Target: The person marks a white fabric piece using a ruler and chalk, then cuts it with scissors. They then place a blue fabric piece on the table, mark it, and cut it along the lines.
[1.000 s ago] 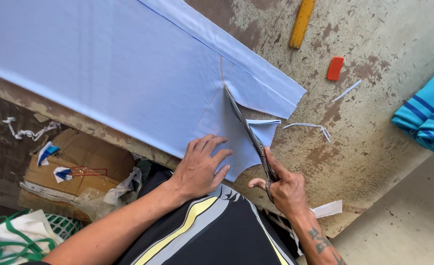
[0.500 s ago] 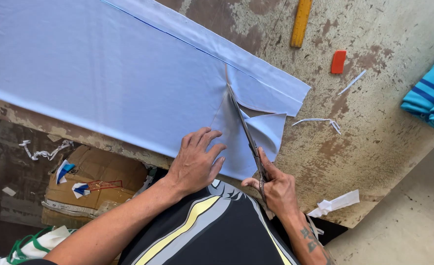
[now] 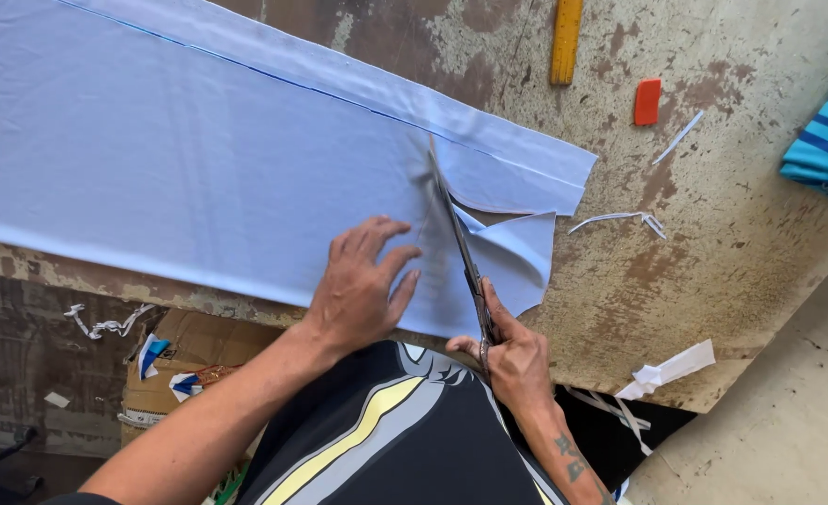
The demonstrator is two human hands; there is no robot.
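The right hand (image 3: 517, 360) grips scissors (image 3: 459, 245) mid-cut through pale blue fabric (image 3: 199, 178) on the worktop (image 3: 751, 234); the left hand (image 3: 363, 285), spread flat, pins it. Fingers near the blades risk nicks, and slipping cloth could skew the cut.

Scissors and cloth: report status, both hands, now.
Left hand flat on the pale blue fabric, pinning it. Right hand gripping scissors, blades partway across the cloth. Cut flap curling right of blades. Nothing blocking the cut line.

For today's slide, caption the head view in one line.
Left hand flattens pale blue fabric while right hand cuts with scissors.
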